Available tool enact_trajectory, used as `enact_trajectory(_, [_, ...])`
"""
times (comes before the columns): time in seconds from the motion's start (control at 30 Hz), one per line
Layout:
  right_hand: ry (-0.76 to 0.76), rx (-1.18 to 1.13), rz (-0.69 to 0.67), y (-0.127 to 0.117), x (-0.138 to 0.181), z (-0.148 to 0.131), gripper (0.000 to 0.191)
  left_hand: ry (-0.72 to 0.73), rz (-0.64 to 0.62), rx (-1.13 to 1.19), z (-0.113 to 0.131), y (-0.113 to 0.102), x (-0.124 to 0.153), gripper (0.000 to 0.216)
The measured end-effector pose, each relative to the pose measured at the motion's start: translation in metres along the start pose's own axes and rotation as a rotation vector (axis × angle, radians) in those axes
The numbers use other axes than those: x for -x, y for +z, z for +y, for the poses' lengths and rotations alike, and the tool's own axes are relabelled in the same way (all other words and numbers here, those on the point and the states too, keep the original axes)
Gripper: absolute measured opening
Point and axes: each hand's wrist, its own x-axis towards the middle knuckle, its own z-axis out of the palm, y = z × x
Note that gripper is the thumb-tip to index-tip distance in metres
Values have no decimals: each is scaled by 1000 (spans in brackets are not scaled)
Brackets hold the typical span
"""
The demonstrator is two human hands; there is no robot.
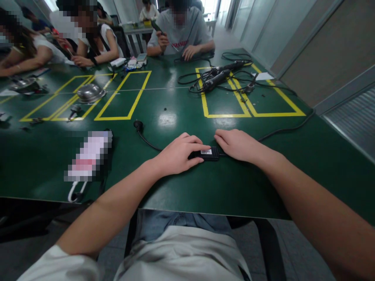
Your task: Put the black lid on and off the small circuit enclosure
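A small black power adapter [208, 153] with a white label lies on the green table [175, 183] near its front edge. My left hand [178, 153] rests over the adapter's left end, fingers curled around it. My right hand [237, 144] grips its right end, where a black cable [288, 128] runs off to the right. Another black cable with a plug [138, 125] leads away from the left side, passing under my left hand.
Yellow tape rectangles [123, 97] mark the table. Electric screwdrivers with tangled cords [218, 77] lie at the back right. A metal bowl [90, 93] sits at the left, a blurred-out object [89, 156] near the front left. Several people sit along the far side.
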Motion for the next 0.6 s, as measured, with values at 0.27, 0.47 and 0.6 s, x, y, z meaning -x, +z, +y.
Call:
enact_trajectory(0.27, [-24,17,-7,-2,1,2,42,-102,122,231,1,4,-3,40])
enact_trajectory(0.47, [-54,4,-21,-2,2,5,55,-306,319,84,-16,4,-7,33])
enact_trajectory(0.6, [-109,25,-30,-1,2,7,66,-303,225,-41,-20,6,-5,39])
